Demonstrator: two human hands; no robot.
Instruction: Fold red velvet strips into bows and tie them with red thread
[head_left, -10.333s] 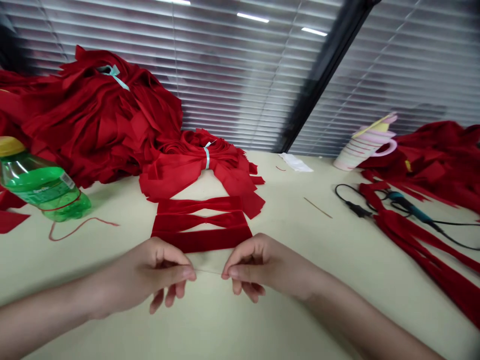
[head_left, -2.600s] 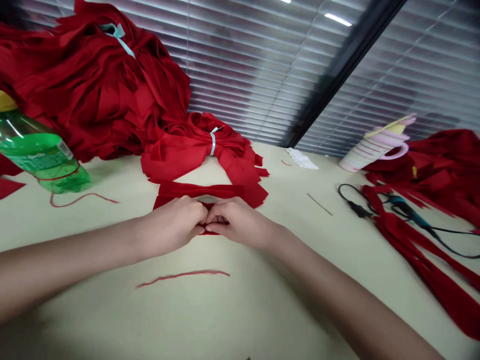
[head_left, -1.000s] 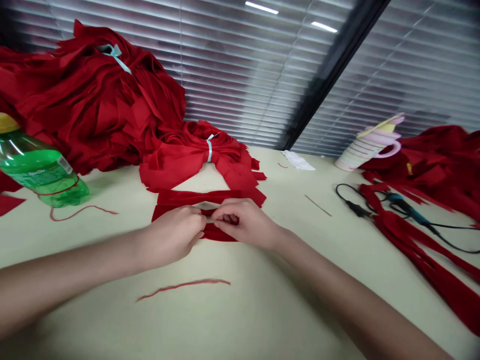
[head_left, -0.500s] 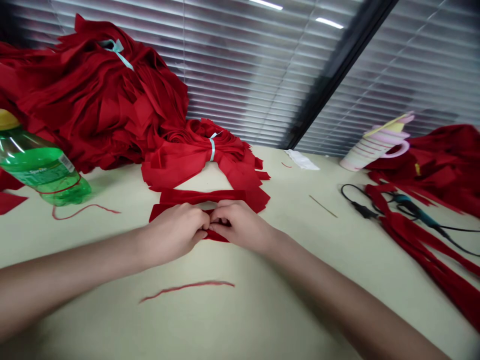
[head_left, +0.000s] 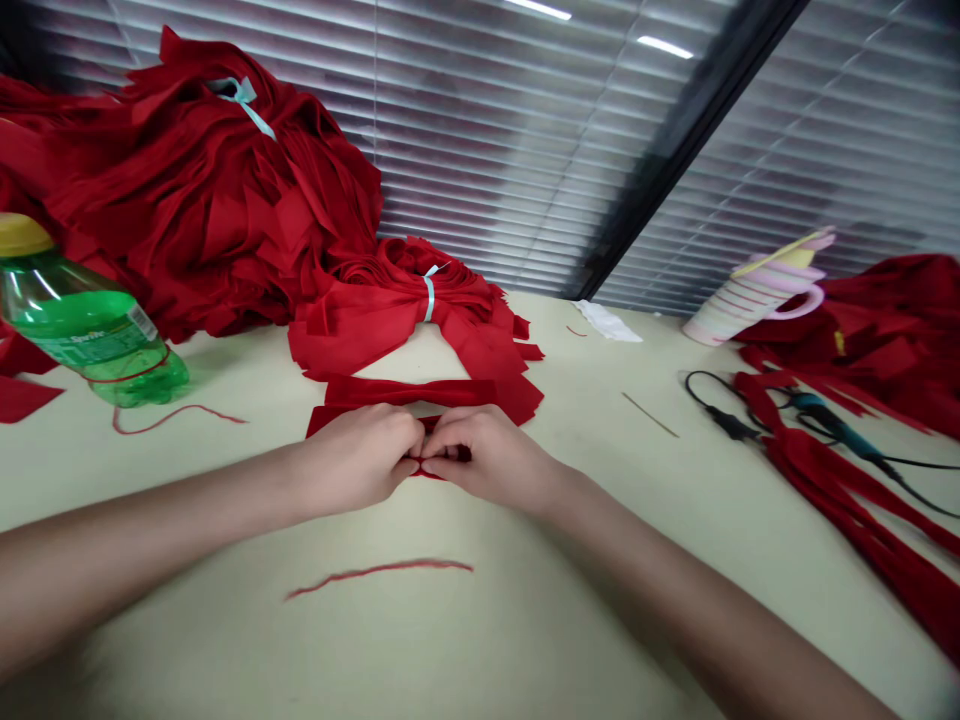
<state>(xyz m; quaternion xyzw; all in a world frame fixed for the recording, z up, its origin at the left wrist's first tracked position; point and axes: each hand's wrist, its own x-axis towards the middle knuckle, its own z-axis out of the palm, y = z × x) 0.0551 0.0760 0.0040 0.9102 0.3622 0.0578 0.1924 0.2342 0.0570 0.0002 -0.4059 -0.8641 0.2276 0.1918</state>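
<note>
My left hand (head_left: 360, 455) and my right hand (head_left: 484, 455) meet fingertip to fingertip over a red velvet strip (head_left: 321, 418) on the pale table (head_left: 525, 620). Both pinch its gathered middle, and the hands hide most of it. Just behind lies another red strip (head_left: 409, 391), pinched at its centre like a bow. A thin red thread (head_left: 379, 572) lies on the table in front of my hands.
A tied bundle of red strips (head_left: 420, 310) and a large red fabric heap (head_left: 195, 190) fill the back left. A green bottle (head_left: 86, 335) lies at left. At right are a cable with a tool (head_left: 817, 425), long red strips (head_left: 855, 500) and a striped cone (head_left: 750, 290).
Since ten seconds ago my hands moved from stretching a thin thread near me onto the red strip. Over the last second they have drawn close together on its middle.
</note>
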